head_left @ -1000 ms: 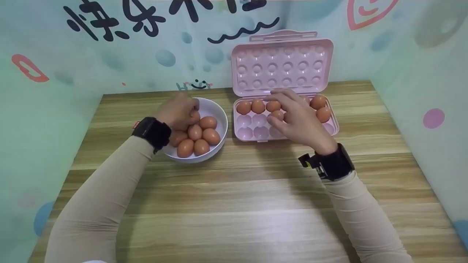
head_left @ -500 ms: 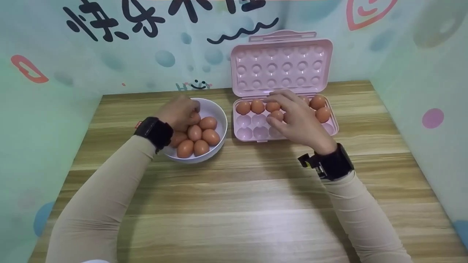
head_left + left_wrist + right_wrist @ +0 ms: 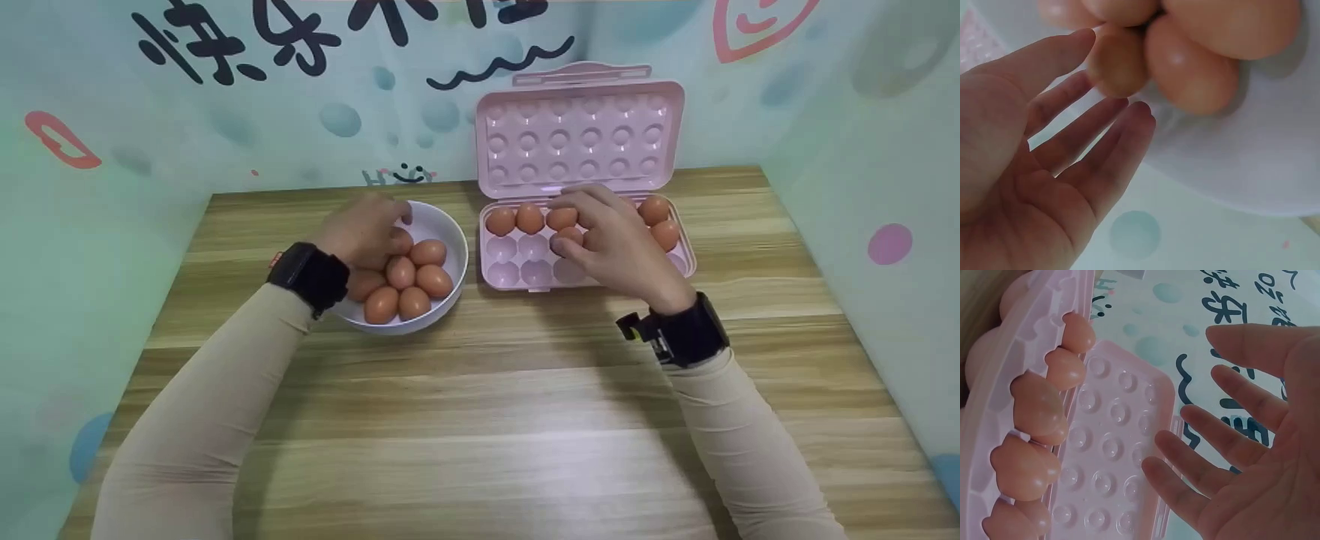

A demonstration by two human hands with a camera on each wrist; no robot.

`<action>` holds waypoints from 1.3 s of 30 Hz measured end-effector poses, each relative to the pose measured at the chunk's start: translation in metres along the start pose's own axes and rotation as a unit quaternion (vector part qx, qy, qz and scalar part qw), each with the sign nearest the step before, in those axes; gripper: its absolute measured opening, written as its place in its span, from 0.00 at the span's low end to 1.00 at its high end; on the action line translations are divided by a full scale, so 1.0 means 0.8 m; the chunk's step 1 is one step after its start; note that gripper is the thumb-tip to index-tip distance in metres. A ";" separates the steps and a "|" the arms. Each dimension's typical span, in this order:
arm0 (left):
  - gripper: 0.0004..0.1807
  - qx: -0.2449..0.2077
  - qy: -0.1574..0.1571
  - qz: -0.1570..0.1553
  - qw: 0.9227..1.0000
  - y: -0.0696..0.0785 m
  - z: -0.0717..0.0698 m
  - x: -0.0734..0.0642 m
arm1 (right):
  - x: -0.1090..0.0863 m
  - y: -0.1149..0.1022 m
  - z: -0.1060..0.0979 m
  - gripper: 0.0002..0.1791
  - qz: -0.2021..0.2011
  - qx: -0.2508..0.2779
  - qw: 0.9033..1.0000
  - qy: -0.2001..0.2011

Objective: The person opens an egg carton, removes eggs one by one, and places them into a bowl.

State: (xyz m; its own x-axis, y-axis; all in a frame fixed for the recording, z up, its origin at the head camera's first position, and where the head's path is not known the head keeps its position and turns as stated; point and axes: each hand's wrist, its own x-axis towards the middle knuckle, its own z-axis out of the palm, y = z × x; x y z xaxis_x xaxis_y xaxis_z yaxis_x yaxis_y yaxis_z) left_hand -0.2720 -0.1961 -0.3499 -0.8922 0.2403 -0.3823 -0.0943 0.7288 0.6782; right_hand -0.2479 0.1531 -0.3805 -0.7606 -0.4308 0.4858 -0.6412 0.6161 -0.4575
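My left hand (image 3: 364, 232) reaches into a white bowl (image 3: 442, 225) that holds several brown eggs. In the left wrist view its thumb and fingers (image 3: 1112, 152) are spread, with the tips right at one small-looking egg (image 3: 1120, 62). My right hand (image 3: 619, 247) hovers over a pink egg carton (image 3: 517, 285), holding nothing. The right wrist view shows its fingers (image 3: 1230, 439) apart and relaxed beside the raised lid (image 3: 1112, 416). Brown eggs (image 3: 530, 218) line the carton's back row, with a few more in the middle row. My right hand hides part of those rows.
The carton lid (image 3: 577, 142) stands upright against the patterned back wall (image 3: 300, 150). Bowl and carton sit side by side, a narrow gap between them, at the back of the wooden table (image 3: 465, 412). A side wall (image 3: 877, 300) rises at the right.
The fingers of my left hand have opened slightly at the egg in the bowl. My right hand has shifted a little to the right over the carton.
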 end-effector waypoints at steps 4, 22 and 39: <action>0.21 0.230 0.058 0.131 0.963 0.005 -0.003 0.004 | -0.001 0.007 -0.001 0.21 0.002 -0.013 1.000 -0.006; 0.24 0.183 0.172 0.302 0.920 0.052 0.080 -0.036 | -0.003 0.049 0.016 0.18 -0.034 -0.077 0.996 -0.035; 0.24 0.152 0.162 0.338 0.914 0.046 0.145 -0.010 | -0.005 0.069 0.041 0.17 -0.007 -0.170 0.984 -0.050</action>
State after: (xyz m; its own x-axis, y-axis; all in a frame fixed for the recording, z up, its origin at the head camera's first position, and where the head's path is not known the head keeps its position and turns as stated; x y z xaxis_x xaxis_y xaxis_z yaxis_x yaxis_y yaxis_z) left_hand -0.2170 -0.0970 -0.3951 -0.7895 0.5352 0.3004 0.6111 0.6400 0.4658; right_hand -0.2835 0.1676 -0.4324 -0.7691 -0.4936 0.4060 -0.5937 0.7869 -0.1682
